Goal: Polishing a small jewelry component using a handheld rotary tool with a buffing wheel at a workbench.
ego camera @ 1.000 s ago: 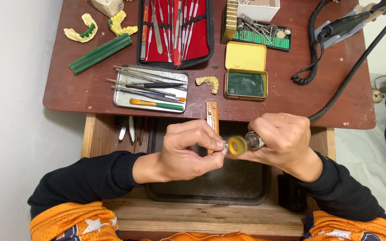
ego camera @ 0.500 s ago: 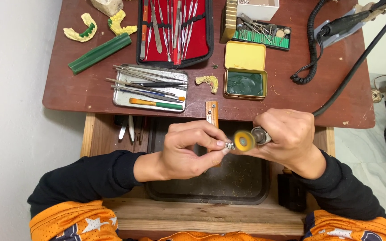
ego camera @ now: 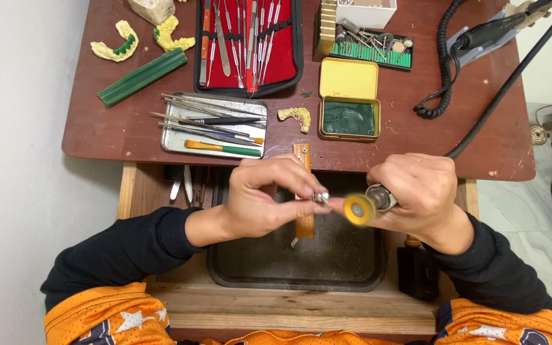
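Step in hand: you are polishing; the yellow polishing wheel sits right beside the small metal piece, touching or nearly so.
Left hand: your grip is closed, fingertips pinching the small shiny metal piece above the dark tray.
Right hand: your grip is wrapped shut around the rotary handpiece, its black cable running up over the surface.
Where the work is: held in the air between your hands, in front of the wooden bench peg.
Next move, as a judgement: it calls for a steady pinch and light wheel contact; the piece is tiny and smooth, so it could slip.
Materials: the wheel looks soft and felt-like; the piece is bright and hard.
Surface: reddish wood, bearing a steel tray of slim tools, a red-lined instrument case, an open yellow tin and a green bar.
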